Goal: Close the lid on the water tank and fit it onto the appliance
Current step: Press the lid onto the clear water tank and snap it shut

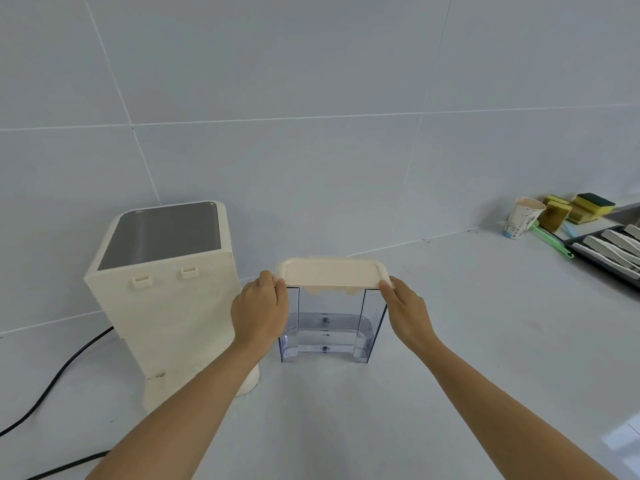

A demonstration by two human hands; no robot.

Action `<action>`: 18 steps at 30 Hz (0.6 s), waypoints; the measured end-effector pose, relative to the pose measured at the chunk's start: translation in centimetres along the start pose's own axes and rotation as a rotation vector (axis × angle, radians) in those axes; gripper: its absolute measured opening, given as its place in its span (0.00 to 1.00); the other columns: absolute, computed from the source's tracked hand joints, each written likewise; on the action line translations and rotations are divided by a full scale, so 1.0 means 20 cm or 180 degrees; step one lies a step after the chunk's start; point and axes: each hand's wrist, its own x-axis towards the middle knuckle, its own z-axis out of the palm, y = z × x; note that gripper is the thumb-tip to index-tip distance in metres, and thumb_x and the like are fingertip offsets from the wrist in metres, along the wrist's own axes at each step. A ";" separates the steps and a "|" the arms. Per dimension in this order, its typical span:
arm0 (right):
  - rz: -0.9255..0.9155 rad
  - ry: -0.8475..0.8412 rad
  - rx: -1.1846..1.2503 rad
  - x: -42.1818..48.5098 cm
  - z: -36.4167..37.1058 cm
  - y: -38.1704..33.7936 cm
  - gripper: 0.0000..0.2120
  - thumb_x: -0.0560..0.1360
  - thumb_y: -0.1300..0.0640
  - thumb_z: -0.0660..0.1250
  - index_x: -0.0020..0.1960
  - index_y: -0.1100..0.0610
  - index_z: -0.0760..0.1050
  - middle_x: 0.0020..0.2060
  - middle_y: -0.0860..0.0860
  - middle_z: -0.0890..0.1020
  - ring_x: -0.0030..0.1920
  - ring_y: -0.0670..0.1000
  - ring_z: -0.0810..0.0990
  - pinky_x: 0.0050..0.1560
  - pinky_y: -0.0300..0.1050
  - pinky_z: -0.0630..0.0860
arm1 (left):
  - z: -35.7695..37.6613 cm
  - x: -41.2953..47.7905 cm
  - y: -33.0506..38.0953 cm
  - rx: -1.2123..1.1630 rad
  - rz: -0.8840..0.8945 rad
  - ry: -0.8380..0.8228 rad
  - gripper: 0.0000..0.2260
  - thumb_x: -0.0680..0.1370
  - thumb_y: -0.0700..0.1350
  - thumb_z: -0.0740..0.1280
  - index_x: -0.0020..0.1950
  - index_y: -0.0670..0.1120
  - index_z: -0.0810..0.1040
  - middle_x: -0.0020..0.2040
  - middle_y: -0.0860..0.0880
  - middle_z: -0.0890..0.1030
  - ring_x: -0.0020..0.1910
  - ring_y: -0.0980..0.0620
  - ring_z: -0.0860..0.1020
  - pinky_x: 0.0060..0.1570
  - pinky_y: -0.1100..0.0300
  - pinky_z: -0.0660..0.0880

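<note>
**A:** What do I see closest to me?

**B:** Two bare arms reach out over the counter (450,341). My left hand (259,311) is curled around the left end of the lid (329,271), fingers pressed on it. My right hand (405,308) does the same at the right end. I cannot see the fingertips on the far side.

**A:** Where is the tank?

**B:** The tank (327,327) stands on the counter between my hands, just beside the appliance (162,289). The lid sits on top of it. I think it is not pushed all the way down yet.

**A:** How will it feel?

**B:** The tank is clear hard plastic. I think it is stiff and smooth, maybe a bit slippery. It looks like there is a little water at the bottom, so I guess it is light. I would hold it by both short sides and keep it upright.

**A:** Count for me.

**B:** One tank, one lid, one appliance with two small clips (142,281) on its back. One black cord (59,372). Farther off, one paper cup (521,218), a few sponges (575,207), and one dark tray (595,258).
</note>
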 end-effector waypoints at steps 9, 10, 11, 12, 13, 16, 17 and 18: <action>-0.0049 -0.0066 0.0020 0.01 0.02 0.03 0.19 0.79 0.50 0.49 0.63 0.58 0.68 0.28 0.50 0.67 0.29 0.48 0.65 0.31 0.42 0.62 | 0.03 -0.02 -0.01 -0.0082 -0.0087 -0.0042 0.08 0.79 0.44 0.53 0.40 0.44 0.62 0.25 0.51 0.63 0.30 0.44 0.68 0.23 0.60 0.56; -0.0045 -0.0077 0.0050 0.01 0.02 0.03 0.19 0.79 0.50 0.49 0.63 0.58 0.68 0.28 0.50 0.67 0.29 0.48 0.65 0.31 0.42 0.61 | 0.02 -0.02 0.00 -0.0098 -0.0115 -0.0059 0.08 0.79 0.43 0.53 0.40 0.43 0.62 0.25 0.51 0.64 0.31 0.44 0.69 0.24 0.60 0.56; -0.0049 -0.0097 0.0078 0.01 0.02 0.03 0.19 0.79 0.50 0.49 0.63 0.59 0.68 0.30 0.51 0.69 0.30 0.48 0.66 0.32 0.43 0.62 | 0.02 -0.02 0.00 -0.0124 -0.0153 -0.0078 0.08 0.79 0.43 0.53 0.41 0.43 0.63 0.27 0.49 0.68 0.33 0.43 0.70 0.25 0.59 0.57; -0.0056 -0.0127 0.0108 0.01 0.01 0.02 0.20 0.79 0.50 0.49 0.65 0.59 0.67 0.34 0.53 0.73 0.32 0.49 0.69 0.34 0.43 0.64 | 0.01 -0.01 0.01 -0.0150 -0.0196 -0.0095 0.08 0.79 0.43 0.53 0.43 0.41 0.66 0.32 0.45 0.72 0.37 0.41 0.72 0.27 0.58 0.60; -0.0025 -0.0143 0.0143 0.01 0.00 0.01 0.22 0.79 0.49 0.49 0.68 0.59 0.64 0.43 0.56 0.78 0.39 0.51 0.74 0.40 0.45 0.67 | 0.01 -0.01 0.01 -0.0172 -0.0240 -0.0112 0.08 0.78 0.44 0.53 0.47 0.40 0.68 0.39 0.42 0.76 0.42 0.40 0.74 0.32 0.57 0.64; 0.0139 -0.0105 0.0303 0.06 -0.04 -0.02 0.27 0.79 0.47 0.50 0.74 0.58 0.54 0.72 0.57 0.66 0.69 0.57 0.66 0.65 0.47 0.62 | -0.02 0.00 0.02 -0.0286 -0.0163 -0.0126 0.18 0.77 0.48 0.54 0.62 0.40 0.67 0.62 0.41 0.74 0.59 0.39 0.71 0.50 0.49 0.71; 0.0138 -0.0118 0.0306 0.09 -0.05 -0.03 0.28 0.78 0.47 0.50 0.74 0.57 0.53 0.73 0.57 0.63 0.72 0.57 0.63 0.68 0.47 0.59 | -0.03 -0.01 0.03 -0.0312 -0.0014 -0.0124 0.22 0.75 0.51 0.52 0.63 0.40 0.67 0.65 0.40 0.72 0.62 0.39 0.70 0.55 0.48 0.70; 0.0118 -0.0155 0.0253 0.13 -0.06 -0.05 0.28 0.78 0.47 0.50 0.75 0.57 0.52 0.73 0.57 0.62 0.72 0.57 0.61 0.69 0.47 0.58 | -0.03 -0.01 0.04 -0.0273 0.0148 -0.0147 0.26 0.73 0.55 0.49 0.64 0.40 0.67 0.67 0.40 0.70 0.64 0.39 0.68 0.59 0.48 0.69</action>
